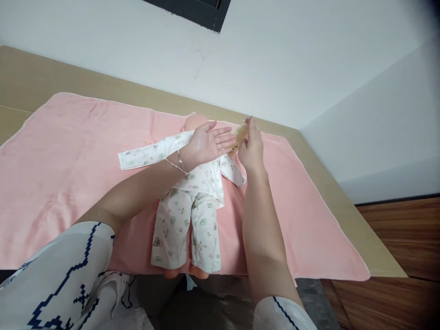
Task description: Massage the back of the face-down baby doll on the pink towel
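A baby doll [204,174] in white printed pajamas lies on its back, its feet toward me. Over its chest my left hand [209,144] is held palm up, fingers stretched out, with nothing visible in it. My right hand [252,146] grips a small see-through bottle with yellowish contents [241,133], tilted toward the left fingertips. Fingers hide part of the bottle. The doll's head [195,121] shows only partly behind my left hand. One pajama sleeve [144,155] stretches out flat to the left, and the other [232,169] angles down to the right.
A pink blanket [85,183] is spread under the doll over a tan tabletop [374,247]. A white wall [275,59] rises behind the table, with a dark frame [202,13] at the top. Brown wooden boards [405,238] lie beyond the right edge.
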Demonstrator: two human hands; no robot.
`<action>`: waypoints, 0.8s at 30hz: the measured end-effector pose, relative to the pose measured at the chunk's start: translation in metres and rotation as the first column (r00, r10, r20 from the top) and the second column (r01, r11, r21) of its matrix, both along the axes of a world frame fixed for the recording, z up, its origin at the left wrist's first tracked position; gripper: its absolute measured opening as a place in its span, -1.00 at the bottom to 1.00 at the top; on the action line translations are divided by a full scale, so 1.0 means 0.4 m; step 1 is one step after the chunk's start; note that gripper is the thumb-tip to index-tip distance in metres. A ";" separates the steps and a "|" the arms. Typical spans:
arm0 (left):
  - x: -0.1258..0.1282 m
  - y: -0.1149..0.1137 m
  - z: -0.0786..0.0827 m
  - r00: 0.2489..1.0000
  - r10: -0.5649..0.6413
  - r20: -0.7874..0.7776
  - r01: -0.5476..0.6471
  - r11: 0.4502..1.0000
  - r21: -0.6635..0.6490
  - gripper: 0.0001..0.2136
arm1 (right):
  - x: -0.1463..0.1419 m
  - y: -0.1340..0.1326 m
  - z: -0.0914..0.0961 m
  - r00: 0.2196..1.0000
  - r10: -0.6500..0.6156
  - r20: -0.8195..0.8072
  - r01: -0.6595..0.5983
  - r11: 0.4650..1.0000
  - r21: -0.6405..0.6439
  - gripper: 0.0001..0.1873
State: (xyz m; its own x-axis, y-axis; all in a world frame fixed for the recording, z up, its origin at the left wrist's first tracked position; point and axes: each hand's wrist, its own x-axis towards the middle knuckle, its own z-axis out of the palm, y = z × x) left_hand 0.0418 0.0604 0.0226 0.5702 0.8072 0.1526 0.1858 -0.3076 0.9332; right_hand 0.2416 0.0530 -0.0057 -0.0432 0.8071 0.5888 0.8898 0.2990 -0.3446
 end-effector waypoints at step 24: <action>-0.019 -0.011 0.065 0.542 0.457 0.705 0.480 0.520 -0.706 -0.50 | -0.024 0.007 -0.004 0.994 -0.045 0.096 0.039 0.997 0.069 -0.36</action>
